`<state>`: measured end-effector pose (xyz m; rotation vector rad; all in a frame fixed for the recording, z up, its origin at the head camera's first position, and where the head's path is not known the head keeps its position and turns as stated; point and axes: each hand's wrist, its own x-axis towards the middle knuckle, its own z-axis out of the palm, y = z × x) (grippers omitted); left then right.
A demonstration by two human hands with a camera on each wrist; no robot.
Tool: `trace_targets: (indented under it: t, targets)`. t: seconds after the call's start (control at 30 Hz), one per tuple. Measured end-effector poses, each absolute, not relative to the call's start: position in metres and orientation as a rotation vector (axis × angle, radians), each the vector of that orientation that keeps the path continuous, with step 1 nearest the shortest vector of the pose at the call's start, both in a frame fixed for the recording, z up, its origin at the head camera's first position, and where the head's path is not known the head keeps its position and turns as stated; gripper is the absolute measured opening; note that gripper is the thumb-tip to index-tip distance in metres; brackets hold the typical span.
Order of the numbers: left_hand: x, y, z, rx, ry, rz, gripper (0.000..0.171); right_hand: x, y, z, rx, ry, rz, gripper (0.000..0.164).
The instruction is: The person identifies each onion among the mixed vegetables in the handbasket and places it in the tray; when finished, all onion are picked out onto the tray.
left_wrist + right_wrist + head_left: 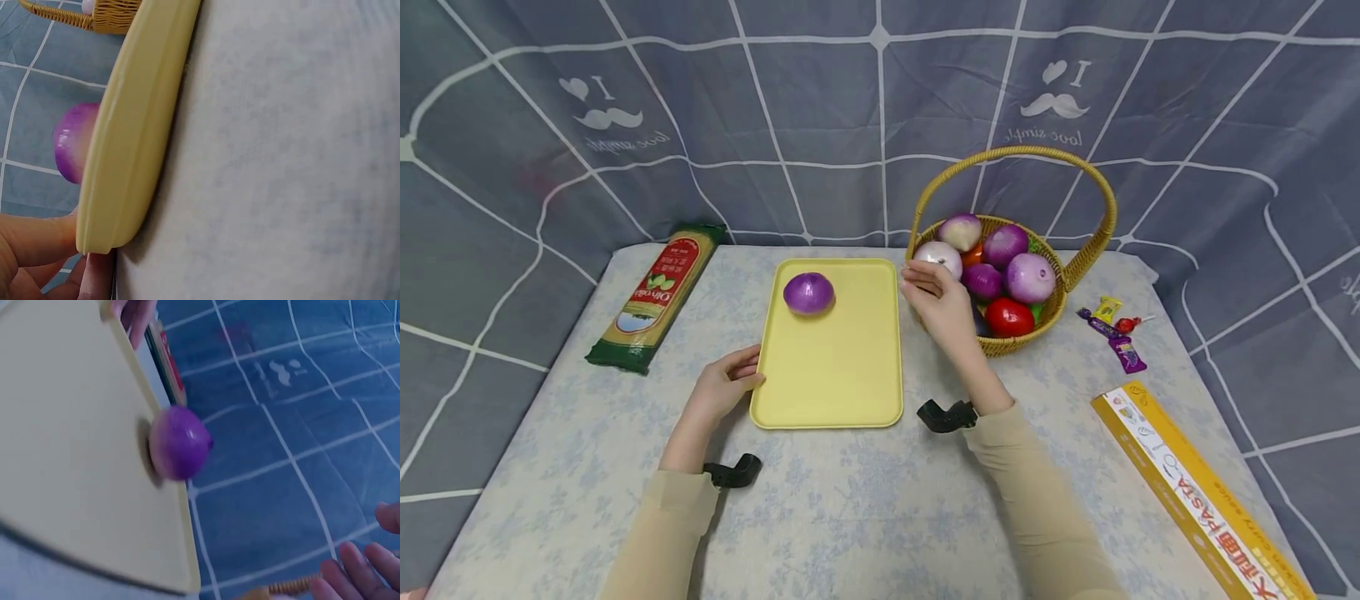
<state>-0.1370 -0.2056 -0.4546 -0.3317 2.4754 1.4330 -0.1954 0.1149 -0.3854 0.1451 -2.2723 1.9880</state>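
Note:
A yellow tray [835, 367] lies on the table, with a purple onion [808, 293] resting near its upper left corner. My left hand [722, 385] holds the tray's left edge between thumb and fingers; in the left wrist view the thumb [44, 237] is at the rim and fingertips are under the edge. Over the left side of a wicker basket [1011, 345] is my right hand [943, 308], its fingers loosely bent with nothing seen in them. Purple onions [1030, 277], a white onion [938, 257] and a red tomato [1009, 317] fill the basket, partly hidden by that hand.
A green pasta packet [658, 296] lies at the far left. Small wrapped candies [1126, 353] and a lollipop [1126, 325] are right of the basket. A long yellow pasta box [1202, 492] lies at the front right. The basket's tall handle [1015, 151] arches above it.

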Motion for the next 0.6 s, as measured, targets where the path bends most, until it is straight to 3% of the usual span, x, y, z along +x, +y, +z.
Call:
trace_targets:
  t: [0.37, 0.6]
  targets:
    - [-0.136, -0.204, -0.457, -0.339, 2.474, 1.429, 0.056, -0.210, 0.168, -0.393, -0.132, -2.255, 1.770, 0.031]
    - [-0.137, -0.205, -0.457, -0.372, 2.466, 1.432, 0.056, -0.223, 0.169, -0.397, -0.198, -2.386, 1.729, 0.054]
